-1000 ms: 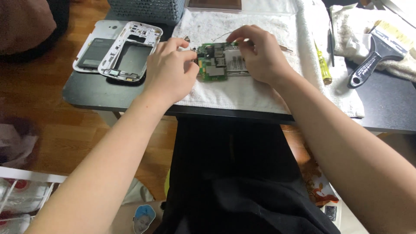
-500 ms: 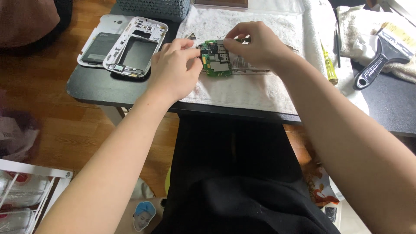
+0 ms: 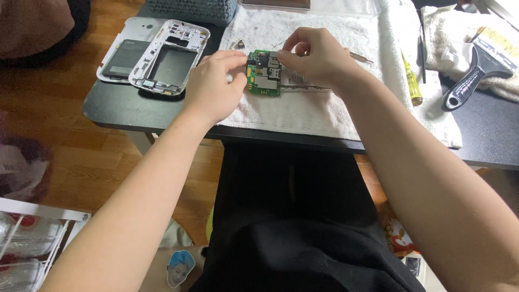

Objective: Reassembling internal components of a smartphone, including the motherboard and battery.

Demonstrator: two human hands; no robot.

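Green circuit board [image 3: 264, 80] pinched between left hand [image 3: 213, 86] and right hand [image 3: 319, 57]

Green circuit board [image 3: 264, 75], small & rectangular, lies flat on a white towel [image 3: 303, 108] at the front of the dark table, long side running away from the person. Top face is up w/ silver metal shields, black chips & a gold-contact strip along its near edge. Left edge sits under the left hand's fingertips, right edge under the right hand's.
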